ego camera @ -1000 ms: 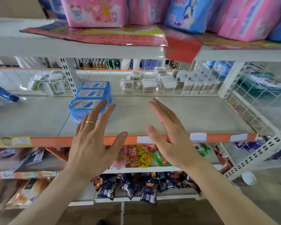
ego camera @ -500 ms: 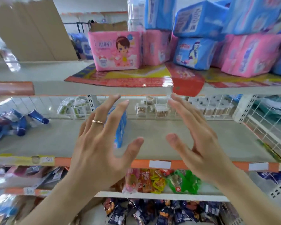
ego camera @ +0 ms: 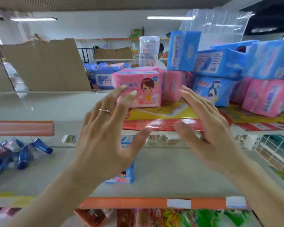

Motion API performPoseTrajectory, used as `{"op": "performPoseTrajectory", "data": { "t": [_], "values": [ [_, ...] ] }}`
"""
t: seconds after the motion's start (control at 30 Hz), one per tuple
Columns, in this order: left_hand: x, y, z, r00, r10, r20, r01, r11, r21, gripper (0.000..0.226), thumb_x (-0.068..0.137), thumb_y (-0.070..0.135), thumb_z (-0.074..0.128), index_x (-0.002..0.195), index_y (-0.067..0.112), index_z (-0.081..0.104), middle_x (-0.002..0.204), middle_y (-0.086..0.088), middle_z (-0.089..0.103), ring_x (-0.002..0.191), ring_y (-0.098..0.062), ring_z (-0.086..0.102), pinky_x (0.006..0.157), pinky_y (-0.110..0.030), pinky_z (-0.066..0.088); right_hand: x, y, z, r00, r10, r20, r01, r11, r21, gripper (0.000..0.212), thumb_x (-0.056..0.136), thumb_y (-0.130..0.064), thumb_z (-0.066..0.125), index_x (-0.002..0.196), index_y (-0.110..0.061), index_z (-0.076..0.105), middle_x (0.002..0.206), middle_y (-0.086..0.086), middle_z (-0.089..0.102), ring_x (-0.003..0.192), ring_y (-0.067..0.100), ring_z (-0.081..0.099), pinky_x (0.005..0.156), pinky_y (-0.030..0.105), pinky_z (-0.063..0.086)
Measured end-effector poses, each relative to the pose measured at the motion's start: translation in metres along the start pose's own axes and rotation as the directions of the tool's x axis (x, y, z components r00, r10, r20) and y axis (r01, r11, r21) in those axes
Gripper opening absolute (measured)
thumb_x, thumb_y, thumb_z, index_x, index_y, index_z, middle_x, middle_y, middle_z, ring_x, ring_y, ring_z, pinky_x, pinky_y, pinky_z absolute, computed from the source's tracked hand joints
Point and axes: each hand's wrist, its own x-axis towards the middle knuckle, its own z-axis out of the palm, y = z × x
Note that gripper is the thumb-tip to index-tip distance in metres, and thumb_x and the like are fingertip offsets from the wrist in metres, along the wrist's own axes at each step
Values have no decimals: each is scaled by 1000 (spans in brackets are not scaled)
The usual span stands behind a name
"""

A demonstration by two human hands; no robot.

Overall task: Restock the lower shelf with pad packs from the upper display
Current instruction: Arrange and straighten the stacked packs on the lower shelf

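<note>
A pink pad pack (ego camera: 143, 88) with a cartoon girl stands at the front of the upper shelf (ego camera: 39, 105), on a red and yellow sheet (ego camera: 162, 115). More pink packs (ego camera: 267, 97) and blue packs (ego camera: 220, 64) are piled to its right. My left hand (ego camera: 108, 131), wearing a ring, and my right hand (ego camera: 205, 128) are raised in front of the pink pack, fingers straight and spread, holding nothing. Their fingertips reach the pack's two sides; contact is unclear. On the lower shelf (ego camera: 179, 174) a small blue pack (ego camera: 123, 176) peeks out below my left hand.
Blue tubes (ego camera: 23, 153) lie at the left of the lower shelf. A white wire grid (ego camera: 277, 154) closes its right side. Cardboard sheets (ego camera: 44, 66) lean behind the upper shelf. A clear jar (ego camera: 148, 49) stands behind the packs. Snack bags (ego camera: 170, 217) fill the shelf below.
Both hands rose from the lower shelf to the upper shelf, and the view tilted up with them. They now frame the pink pack. The hands stayed open throughout.
</note>
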Motion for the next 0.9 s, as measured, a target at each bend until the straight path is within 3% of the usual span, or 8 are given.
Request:
{"op": "performPoseTrajectory", "data": {
  "t": [0.23, 0.47, 0.6, 0.73, 0.83, 0.9],
  "values": [
    [38, -46, 6, 996, -83, 20, 83, 997, 2, 76, 87, 68, 39, 150, 26, 36, 158, -2, 34, 139, -29, 41, 106, -53, 41, 55, 3, 11, 987, 149, 59, -141, 982, -125, 77, 90, -63, 46, 155, -24, 33, 156, -7, 42, 143, 12, 34, 112, 27, 27],
    [71, -74, 18, 972, -202, 124, 187, 975, 120, 76, 83, 72, 41, 152, 44, 29, 158, 0, 32, 139, -27, 43, 101, -52, 47, 91, 19, 23, 944, 241, 223, -212, 966, -148, 73, 93, -57, 53, 156, -37, 21, 157, -9, 39, 142, 18, 38, 114, 47, 38],
    [83, -85, 27, 930, -297, 215, 295, 954, 45, 79, 82, 75, 45, 153, 50, 20, 150, -2, 43, 134, -27, 47, 102, -51, 46, 102, 31, 30, 934, 250, 255, -224, 966, -127, 75, 94, -51, 59, 156, -39, 20, 152, -9, 45, 138, 17, 44, 111, 41, 40],
    [90, -88, 32, 904, -327, 275, 347, 937, -27, 81, 88, 61, 61, 154, 52, 15, 142, -4, 56, 121, -26, 59, 103, -48, 47, 112, 42, 41, 925, 265, 271, -255, 964, -72, 74, 94, -44, 63, 155, -36, 23, 138, -6, 58, 121, 14, 57, 102, 34, 46],
    [94, -84, 32, 884, -332, 330, 383, 918, -102, 86, 86, 59, 64, 154, 50, 12, 145, 1, 57, 118, -19, 64, 106, -47, 47, 114, 47, 46, 932, 255, 257, -244, 967, -72, 72, 94, -39, 66, 153, -34, 25, 132, -2, 63, 113, 16, 63, 93, 31, 51],
    [96, -81, 32, 879, -319, 354, 390, 908, -151, 87, 88, 52, 67, 155, 47, 13, 142, 5, 60, 112, -13, 67, 100, -40, 50, 115, 47, 49, 945, 252, 210, -244, 968, -66, 70, 94, -36, 68, 152, -31, 30, 131, -2, 64, 113, 16, 63, 88, 25, 49]
  ]
}}
